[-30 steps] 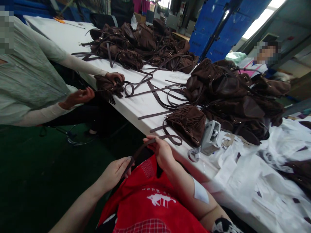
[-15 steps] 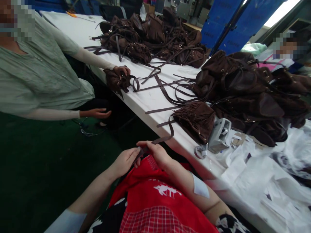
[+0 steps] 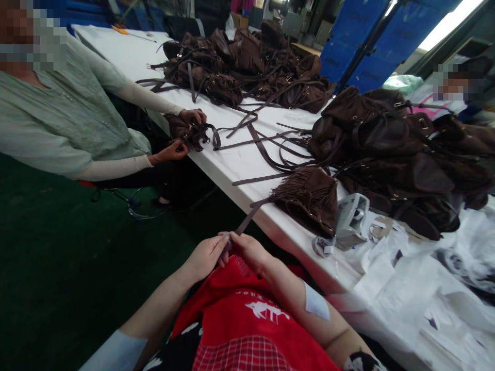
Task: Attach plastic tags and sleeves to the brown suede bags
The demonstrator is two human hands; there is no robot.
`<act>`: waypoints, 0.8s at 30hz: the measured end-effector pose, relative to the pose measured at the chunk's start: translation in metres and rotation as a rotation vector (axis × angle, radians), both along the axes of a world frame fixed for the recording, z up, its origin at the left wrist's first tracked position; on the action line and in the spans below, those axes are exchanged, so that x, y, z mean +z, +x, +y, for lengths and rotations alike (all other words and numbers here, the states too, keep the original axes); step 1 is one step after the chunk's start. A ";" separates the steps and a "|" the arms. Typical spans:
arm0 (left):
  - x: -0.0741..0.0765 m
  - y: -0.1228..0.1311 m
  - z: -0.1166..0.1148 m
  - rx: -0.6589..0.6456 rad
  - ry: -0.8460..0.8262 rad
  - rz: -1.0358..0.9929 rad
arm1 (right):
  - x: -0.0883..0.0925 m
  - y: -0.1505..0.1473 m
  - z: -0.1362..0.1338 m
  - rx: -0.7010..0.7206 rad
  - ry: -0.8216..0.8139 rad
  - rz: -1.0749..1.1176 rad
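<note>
A dark brown strap [image 3: 246, 221] runs from a fringed brown bag [image 3: 311, 198] at the table's near edge down to my hands. My left hand [image 3: 207, 256] pinches the strap's lower end between thumb and fingers. Against it, my right hand [image 3: 249, 251] grips the same strap, and the fingertips of both hands meet above the red apron [image 3: 247, 293]. The strap's very end is hidden in my fingers. The bag lies on its side, next to a grey tape dispenser [image 3: 351, 221].
The white table [image 3: 232, 159] bears large heaps of brown bags [image 3: 382, 139] at the right and back [image 3: 247, 56]. White plastic sheets [image 3: 406, 288] cover the near right. At the left a person in pale green [image 3: 77, 118] handles a brown bag [image 3: 181, 129]. Another person is far right.
My hands have come closer together and the strap is now straighter and tauter. The other person's lower hand has moved up to the bag at the table edge.
</note>
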State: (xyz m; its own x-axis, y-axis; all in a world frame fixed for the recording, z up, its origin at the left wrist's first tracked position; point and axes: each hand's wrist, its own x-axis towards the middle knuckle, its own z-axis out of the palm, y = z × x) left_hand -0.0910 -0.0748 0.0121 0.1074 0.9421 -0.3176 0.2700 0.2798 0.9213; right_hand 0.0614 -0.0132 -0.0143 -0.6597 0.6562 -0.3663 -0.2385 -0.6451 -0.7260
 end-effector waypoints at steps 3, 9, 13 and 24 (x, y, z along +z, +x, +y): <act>-0.001 0.002 0.006 -0.021 -0.006 -0.022 | 0.001 0.005 0.008 -0.080 -0.014 -0.027; -0.003 0.013 0.027 -0.035 0.000 -0.025 | 0.000 0.014 0.030 -0.245 -0.020 -0.069; 0.003 0.023 0.054 0.079 0.002 -0.102 | -0.007 0.018 0.026 -0.182 -0.052 0.011; 0.017 0.012 0.070 -0.049 0.001 -0.312 | 0.010 0.015 -0.004 0.171 0.306 -0.110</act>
State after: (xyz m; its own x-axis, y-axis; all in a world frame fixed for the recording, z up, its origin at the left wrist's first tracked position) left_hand -0.0794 -0.0045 0.0296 0.2450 0.9337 -0.2612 -0.0130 0.2725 0.9621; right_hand 0.0766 -0.0175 -0.0047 -0.7367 0.6303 -0.2451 -0.0555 -0.4176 -0.9069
